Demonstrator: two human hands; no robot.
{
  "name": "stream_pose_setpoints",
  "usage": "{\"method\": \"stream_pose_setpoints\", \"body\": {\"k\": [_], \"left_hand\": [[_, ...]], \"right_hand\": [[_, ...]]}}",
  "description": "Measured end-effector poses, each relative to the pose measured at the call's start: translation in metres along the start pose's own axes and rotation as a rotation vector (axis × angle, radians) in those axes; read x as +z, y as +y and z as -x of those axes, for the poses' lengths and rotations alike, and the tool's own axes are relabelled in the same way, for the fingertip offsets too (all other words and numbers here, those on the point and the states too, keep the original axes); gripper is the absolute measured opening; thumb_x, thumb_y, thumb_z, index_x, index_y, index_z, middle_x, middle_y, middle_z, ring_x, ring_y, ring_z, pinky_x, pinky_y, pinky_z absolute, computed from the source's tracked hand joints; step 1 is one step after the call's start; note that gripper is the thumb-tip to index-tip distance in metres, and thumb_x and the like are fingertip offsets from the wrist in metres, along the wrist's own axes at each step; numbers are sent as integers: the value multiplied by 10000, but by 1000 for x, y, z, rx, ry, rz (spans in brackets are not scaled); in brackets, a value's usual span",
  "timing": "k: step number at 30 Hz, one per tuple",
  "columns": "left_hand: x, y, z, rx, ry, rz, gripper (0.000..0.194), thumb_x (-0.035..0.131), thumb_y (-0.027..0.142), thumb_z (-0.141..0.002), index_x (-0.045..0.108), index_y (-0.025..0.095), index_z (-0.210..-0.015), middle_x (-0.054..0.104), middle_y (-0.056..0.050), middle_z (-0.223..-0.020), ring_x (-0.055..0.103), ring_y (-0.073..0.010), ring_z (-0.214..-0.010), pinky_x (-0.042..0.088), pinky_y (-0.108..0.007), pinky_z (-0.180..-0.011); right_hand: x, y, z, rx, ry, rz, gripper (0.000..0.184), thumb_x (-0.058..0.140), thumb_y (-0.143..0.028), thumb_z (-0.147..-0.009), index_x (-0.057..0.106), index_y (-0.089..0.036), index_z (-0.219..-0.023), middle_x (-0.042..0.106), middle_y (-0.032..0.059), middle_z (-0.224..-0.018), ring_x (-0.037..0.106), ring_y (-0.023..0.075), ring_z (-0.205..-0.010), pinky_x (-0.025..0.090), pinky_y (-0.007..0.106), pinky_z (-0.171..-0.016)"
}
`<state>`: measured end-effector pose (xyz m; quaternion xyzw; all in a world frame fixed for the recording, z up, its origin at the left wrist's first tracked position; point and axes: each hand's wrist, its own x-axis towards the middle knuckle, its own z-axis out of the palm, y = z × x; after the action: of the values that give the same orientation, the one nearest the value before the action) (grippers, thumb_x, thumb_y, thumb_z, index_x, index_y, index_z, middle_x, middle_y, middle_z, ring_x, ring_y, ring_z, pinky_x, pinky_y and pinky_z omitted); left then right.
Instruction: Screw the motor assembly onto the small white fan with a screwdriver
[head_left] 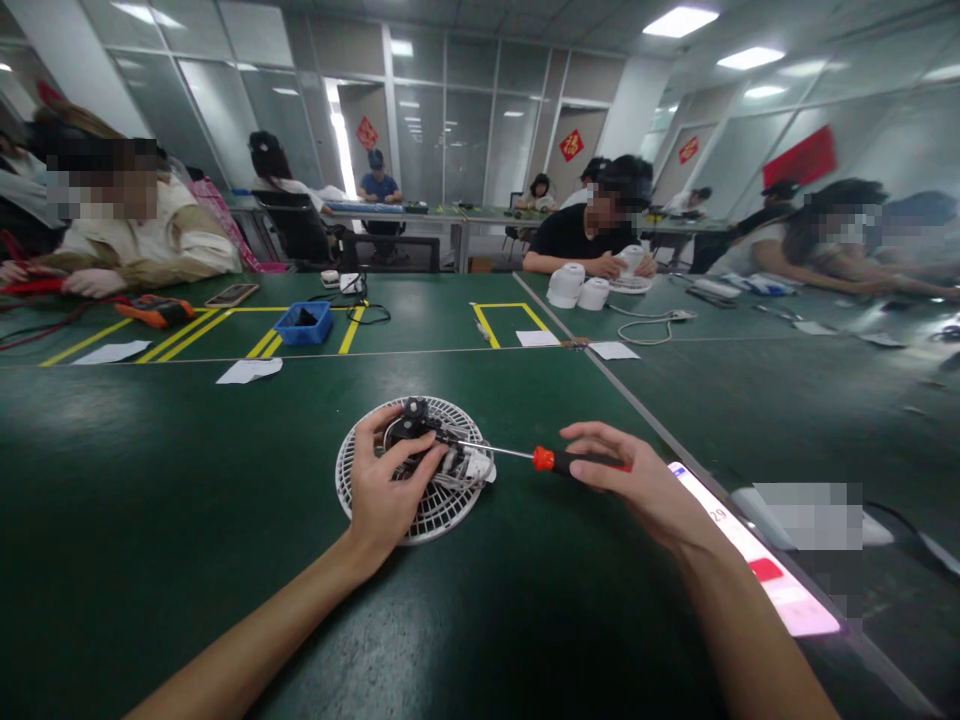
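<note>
"Forearms [270,610], one pair, bare. Hands?"

"Apart, both occupied. Left hand [382,495]: fingers clamped about a black mechanism [415,410], upon a round white grille [446,518], on the green table [187,500]. Right hand [649,480]: closed round the handle of one screwdriver [544,459], red and black, shaft towards the mechanism."

"Tip seated?"

"Cannot tell; fingers and parts crowd it."

"Handling notes?"

"My judgement: left grip firm, fingertips clear of the blade; shaft aligned with its seat; steady pressure, small turns; pale wires [450,483] spared."
</note>
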<state>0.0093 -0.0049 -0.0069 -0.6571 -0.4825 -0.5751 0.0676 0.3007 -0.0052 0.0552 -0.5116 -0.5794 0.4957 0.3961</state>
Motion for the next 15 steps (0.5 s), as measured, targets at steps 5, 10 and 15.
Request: {"method": "stream_pose_setpoints", "body": {"k": [5,10,15], "left_hand": [[1,0,1,-3,3,13,120,775,280,-821,752,249,-934,567,-45,-1306,576,-229,-1216,555,-459,-980],[1,1,1,-2,5,12,117,777,278,-819,751,246,-928,568,-45,-1304,577,-228,-1216,560,-450,-968],[0,1,0,2,5,8,107,774,282,-821,751,243,-918,567,-46,-1300,579,-228,-1211,563,-450,-964]], "right_hand": [[6,-4,2,43,-52,-5,403,820,-463,-726,714,-230,-1038,706,65,-1036,657,228,-929,561,301,-680],[10,-9,3,242,-124,-13,514,632,-616,-844,647,-196,-1140,723,62,-767,559,129,-486,377,213,-369],[6,-7,0,124,-56,39,496,786,-511,-734,667,-190,-1092,703,28,-749,545,117,-518,377,218,-429]]}}
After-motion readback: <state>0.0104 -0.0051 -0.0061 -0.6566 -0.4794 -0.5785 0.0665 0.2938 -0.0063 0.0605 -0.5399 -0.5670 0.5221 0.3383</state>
